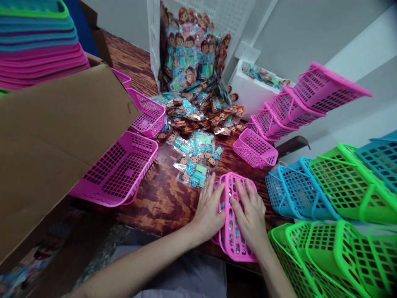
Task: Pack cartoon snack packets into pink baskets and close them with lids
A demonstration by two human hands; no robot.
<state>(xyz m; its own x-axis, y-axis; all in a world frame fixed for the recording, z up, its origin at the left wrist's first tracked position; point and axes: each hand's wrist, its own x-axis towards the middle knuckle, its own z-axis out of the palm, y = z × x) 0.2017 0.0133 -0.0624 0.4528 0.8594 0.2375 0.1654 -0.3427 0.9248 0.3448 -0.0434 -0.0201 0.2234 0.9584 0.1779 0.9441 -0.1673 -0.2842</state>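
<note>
A pink plastic basket [230, 238] stands at the table's front edge, its perforated side facing up toward me. Small packed items show through its holes. My left hand [208, 209] grips its left side, thumb toward the rim. Across the right part of the same basket lies my right hand [252, 213], fingers slightly apart and pressed on the lattice. Just beyond my left fingertips are clear packets [194, 169] with cartoon figures and green strips. Behind them a large heap of similar packets [198, 107] spills from a white crate [154, 54].
A cardboard box [62, 136] with stacked baskets [37, 41] fills the left. Pink baskets [124, 174] stand beside it. Stacked pink baskets [288, 107] lean at back right. Filled blue baskets [297, 190] and green baskets [335, 244] line the right. A white foam box [248, 89] stands behind.
</note>
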